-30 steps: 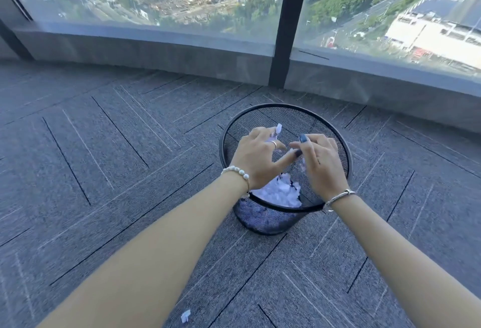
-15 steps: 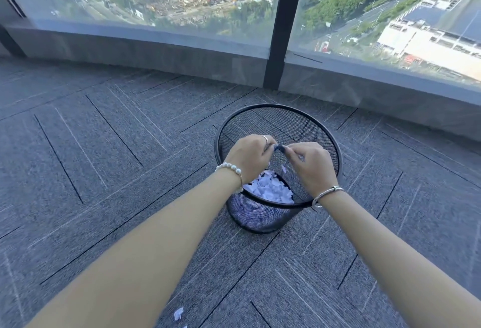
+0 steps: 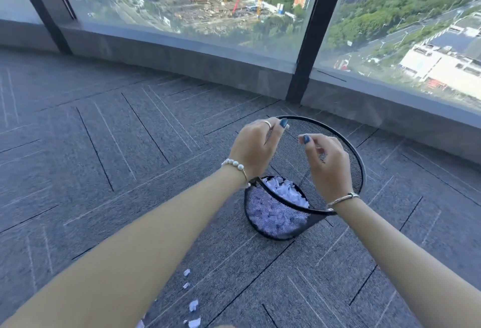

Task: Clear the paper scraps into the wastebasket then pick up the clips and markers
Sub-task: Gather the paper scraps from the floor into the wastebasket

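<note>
From the head view I see both of my hands raised over the black mesh wastebasket (image 3: 347, 150), which stands on the grey carpet floor (image 3: 109, 150) close to the low sill under the window (image 3: 182, 2).

My left hand (image 3: 256, 145) hangs above the near-left part of the basket's rim. Its fingers (image 3: 282, 122) are curled loosely inward, thumb and forefinger drawn near each other, and I can see nothing held in them. A ring sits on one finger and a pearl bracelet (image 3: 233, 163) circles the wrist.

My right hand (image 3: 326, 161) is just beside it, over the middle of the basket's mouth. Its fingers (image 3: 307, 139) are also bent in a loose pinch; I cannot tell whether a small bit of paper is caught under them, since the palm side is turned away from me. A thin metal bangle (image 3: 342, 199) rests on that wrist. The two hands are close but not touching.

Inside the basket a heap of white paper scraps (image 3: 283, 191) fills the bottom, showing through the mesh wall as well.

A few loose scraps (image 3: 194, 305) lie on the carpet at the lower edge of the view, beside my left forearm and well apart from the basket.
</note>
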Motion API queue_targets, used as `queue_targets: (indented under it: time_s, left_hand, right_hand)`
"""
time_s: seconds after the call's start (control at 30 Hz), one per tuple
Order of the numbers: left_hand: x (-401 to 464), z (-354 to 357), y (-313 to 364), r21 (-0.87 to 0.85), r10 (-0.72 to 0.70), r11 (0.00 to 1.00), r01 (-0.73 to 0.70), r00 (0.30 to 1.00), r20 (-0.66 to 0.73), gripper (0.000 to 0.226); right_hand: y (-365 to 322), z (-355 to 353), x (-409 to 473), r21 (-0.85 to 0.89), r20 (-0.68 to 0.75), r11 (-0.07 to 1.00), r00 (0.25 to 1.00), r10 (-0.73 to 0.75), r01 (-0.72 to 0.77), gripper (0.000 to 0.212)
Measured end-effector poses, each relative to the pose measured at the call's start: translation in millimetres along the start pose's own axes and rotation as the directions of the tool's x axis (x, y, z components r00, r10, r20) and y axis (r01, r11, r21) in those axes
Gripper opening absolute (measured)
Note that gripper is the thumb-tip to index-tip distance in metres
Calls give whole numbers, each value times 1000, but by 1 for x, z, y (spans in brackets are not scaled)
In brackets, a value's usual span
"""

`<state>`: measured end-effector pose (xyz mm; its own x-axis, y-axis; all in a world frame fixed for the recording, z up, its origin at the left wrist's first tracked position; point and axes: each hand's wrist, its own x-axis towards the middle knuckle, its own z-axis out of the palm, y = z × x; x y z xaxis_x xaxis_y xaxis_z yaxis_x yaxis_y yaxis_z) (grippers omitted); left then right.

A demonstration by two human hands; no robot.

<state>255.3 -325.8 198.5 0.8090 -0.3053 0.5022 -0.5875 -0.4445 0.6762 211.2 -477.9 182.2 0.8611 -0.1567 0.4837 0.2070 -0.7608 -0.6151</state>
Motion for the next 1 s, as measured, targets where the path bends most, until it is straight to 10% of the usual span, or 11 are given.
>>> queue_targets:
  time_s: [0.27, 0.67, 1.0]
  left_hand:
    - [-80, -112, -62, 34, -169, 984, 172, 982, -87, 34]
    - [-309, -155, -186, 223, -409, 872, 435, 899, -157, 30]
    - [-359, -111, -204, -287, -817, 568, 771, 487, -309, 35]
  right_hand:
    - [-105, 82, -27, 258, 229, 964, 965, -127, 65, 26]
    - [-118, 241, -179, 207, 712, 977, 677, -186, 51, 18]
    - [-128, 277, -270, 343, 885, 939, 337, -320, -8, 34]
